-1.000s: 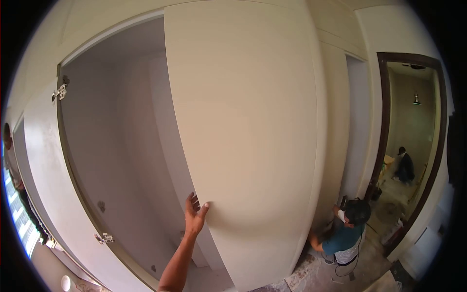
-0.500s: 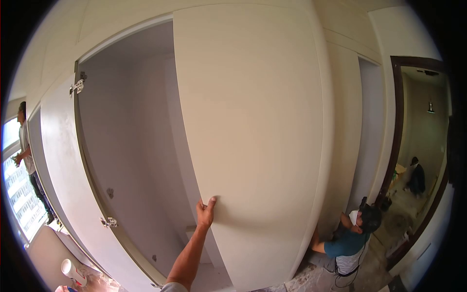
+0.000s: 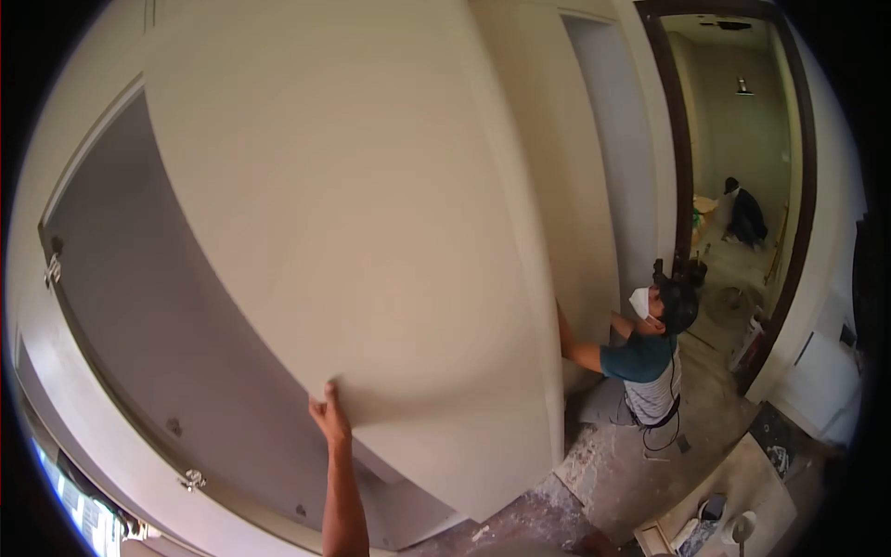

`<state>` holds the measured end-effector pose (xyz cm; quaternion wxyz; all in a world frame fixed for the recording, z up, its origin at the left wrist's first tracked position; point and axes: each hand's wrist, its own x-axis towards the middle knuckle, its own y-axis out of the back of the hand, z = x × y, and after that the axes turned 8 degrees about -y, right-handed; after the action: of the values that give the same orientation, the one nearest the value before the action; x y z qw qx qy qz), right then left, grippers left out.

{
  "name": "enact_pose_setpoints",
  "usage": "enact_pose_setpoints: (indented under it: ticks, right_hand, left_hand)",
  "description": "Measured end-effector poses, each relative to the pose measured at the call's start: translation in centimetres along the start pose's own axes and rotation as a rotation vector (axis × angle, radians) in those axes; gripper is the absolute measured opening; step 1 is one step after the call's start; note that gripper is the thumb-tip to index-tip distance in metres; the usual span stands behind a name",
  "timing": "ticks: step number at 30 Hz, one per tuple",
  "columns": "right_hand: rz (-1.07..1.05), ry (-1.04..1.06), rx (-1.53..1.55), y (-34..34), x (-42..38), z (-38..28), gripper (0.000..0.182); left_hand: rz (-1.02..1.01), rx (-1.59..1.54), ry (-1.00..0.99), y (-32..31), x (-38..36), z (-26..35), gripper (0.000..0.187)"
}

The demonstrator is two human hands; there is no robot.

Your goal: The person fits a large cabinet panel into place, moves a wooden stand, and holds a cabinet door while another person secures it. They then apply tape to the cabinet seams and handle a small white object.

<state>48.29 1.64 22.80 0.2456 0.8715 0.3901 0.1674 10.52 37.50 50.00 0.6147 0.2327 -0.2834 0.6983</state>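
Note:
My left hand (image 3: 327, 414) grips the lower left edge of a large cream door panel (image 3: 353, 213), thumb on its front face. The panel stands tilted in front of an open wardrobe cavity (image 3: 158, 334) with grey inner walls. Metal hinges (image 3: 192, 480) sit on the cavity's left frame. At the panel's right edge a co-worker in a teal shirt and white face mask (image 3: 645, 357) crouches with a hand reaching against the panel. My right hand is out of sight.
A dark brown door frame (image 3: 682, 158) at the right opens on a room where another person (image 3: 742, 215) crouches. The floor (image 3: 603, 473) is dusty with debris. A box and small items (image 3: 719, 520) lie at the bottom right.
The view has swung right and down, so the panel fills more of the frame. My left hand has closed on the panel's edge. The co-worker has risen a little and leans toward the panel.

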Motion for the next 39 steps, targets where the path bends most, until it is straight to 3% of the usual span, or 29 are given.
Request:
enact_pose_setpoints:
  ticks: [4,6,10,13,15,17,28,32,35,39]
  right_hand:
    - [-0.296,-0.279,-0.184,-6.9,-7.4,11.9,0.028]
    - [-0.471,-0.371,-0.301,-9.4,-12.6,17.2,0.028]
    - [-0.716,-0.366,-0.475,-13.0,-19.8,25.2,0.028]
    - [-0.792,-0.125,-0.623,-16.4,-21.7,32.1,0.028]
    - [-0.69,-0.29,-0.503,-14.7,-21.3,29.8,0.027]
    - [-0.732,-0.2,-0.636,-14.0,-20.7,28.7,0.027]
    - [-0.8,-0.047,-0.728,-13.7,-18.0,26.6,0.027]
    - [-0.709,-0.022,-0.686,-13.7,-17.3,24.7,0.029]
    - [-0.787,-0.011,-0.715,-13.5,-16.3,23.3,0.034]
    - [-0.701,-0.267,-0.544,-13.8,-16.3,22.6,0.042]
  left_hand:
    - [0.027,0.03,-0.102,-0.9,-0.5,1.0,0.044]
    - [0.026,0.051,-0.037,-0.5,-0.9,0.9,0.041]
    - [0.041,0.125,0.001,-1.3,-2.2,2.5,0.053]
    - [0.057,0.145,-0.027,-1.2,-1.8,1.7,0.059]
    - [0.062,0.173,-0.037,-1.2,-1.8,1.7,0.063]
    - [0.067,0.233,-0.005,-1.1,-2.4,2.2,0.066]
    - [0.086,0.279,-0.003,-1.5,-6.0,5.2,0.071]
    - [0.071,0.295,-0.011,-1.1,-6.9,5.4,0.068]
    - [0.065,0.298,-0.021,-0.5,-6.8,4.9,0.063]
    - [0.104,0.264,-0.017,-1.4,-5.6,4.4,0.055]
